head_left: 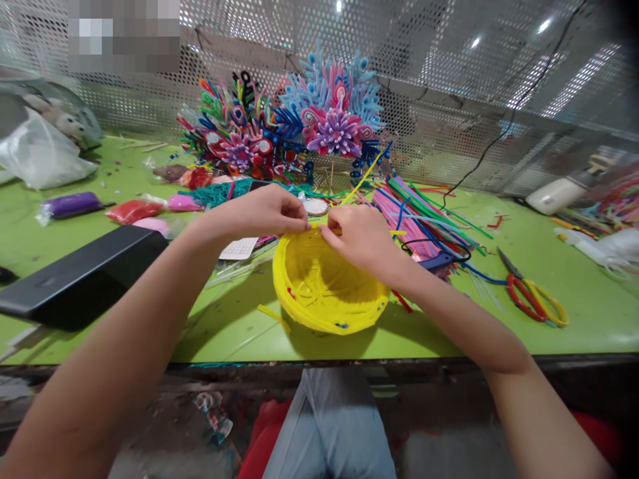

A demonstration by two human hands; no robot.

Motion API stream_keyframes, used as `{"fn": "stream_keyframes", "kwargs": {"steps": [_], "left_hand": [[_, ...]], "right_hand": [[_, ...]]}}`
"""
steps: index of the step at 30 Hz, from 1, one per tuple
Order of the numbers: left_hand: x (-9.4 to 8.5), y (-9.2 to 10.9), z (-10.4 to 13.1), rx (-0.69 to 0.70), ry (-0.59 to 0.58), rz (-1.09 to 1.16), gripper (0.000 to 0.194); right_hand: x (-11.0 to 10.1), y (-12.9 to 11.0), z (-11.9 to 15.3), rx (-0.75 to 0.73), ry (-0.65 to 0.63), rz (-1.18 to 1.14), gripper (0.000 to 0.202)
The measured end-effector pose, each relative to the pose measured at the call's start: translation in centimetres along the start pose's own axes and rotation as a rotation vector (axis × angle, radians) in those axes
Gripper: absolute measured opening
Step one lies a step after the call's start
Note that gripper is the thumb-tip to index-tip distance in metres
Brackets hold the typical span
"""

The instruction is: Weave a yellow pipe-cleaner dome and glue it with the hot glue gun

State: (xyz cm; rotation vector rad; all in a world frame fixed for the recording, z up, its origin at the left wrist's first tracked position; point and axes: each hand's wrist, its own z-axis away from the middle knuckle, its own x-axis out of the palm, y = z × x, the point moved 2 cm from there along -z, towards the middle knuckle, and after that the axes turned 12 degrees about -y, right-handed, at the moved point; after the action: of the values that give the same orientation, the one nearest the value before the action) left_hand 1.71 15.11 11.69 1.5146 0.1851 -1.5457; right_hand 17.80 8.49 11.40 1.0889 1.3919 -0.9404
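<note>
1. the yellow bowl (319, 293) sits on the green table (449, 339), mid-front, its opening tipped toward the person and its near side just short of the front edge.
2. the left hand (272, 207) and right hand (367, 239) both pinch its far rim, close together.
3. a yellow strip (362, 179) sticks up behind the right hand; a short strip (273, 318) lies at the bowl's left.
4. open tabletop runs rightward under the right forearm to the scissors (533, 293), well apart from the bowl.
5. the black box (84, 279) bounds the left.
6. pipe cleaners (409, 223) and flowers (335, 132) crowd behind.
</note>
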Motion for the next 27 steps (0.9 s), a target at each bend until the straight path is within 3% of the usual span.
{"fn": "stream_keyframes", "kwargs": {"steps": [6, 11, 19, 21, 27], "left_hand": [[0.0, 0.3, 0.0, -0.048, 0.096, -0.073, 0.03], [-0.1, 0.3, -0.2, -0.031, 0.123, -0.127, 0.03], [-0.1, -0.5, 0.1, -0.07, -0.001, 0.283, 0.041], [-0.1, -0.5, 0.0, -0.068, 0.058, 0.347, 0.037], [-0.9, -0.4, -0.3, -0.03, 0.422, 0.321, 0.025]], "right_hand": [[-1.3, 1.4, 0.2, -0.005, 0.005, -0.071, 0.02], [-1.2, 1.5, 0.2, -0.047, -0.042, -0.158, 0.014], [-0.4, 1.6, -0.1, -0.016, -0.074, -0.073, 0.018], [-0.3, 1.7, -0.2, -0.007, -0.103, -0.054, 0.019], [-1.2, 2.3, -0.1, -0.015, -0.06, -0.067, 0.022]]}}
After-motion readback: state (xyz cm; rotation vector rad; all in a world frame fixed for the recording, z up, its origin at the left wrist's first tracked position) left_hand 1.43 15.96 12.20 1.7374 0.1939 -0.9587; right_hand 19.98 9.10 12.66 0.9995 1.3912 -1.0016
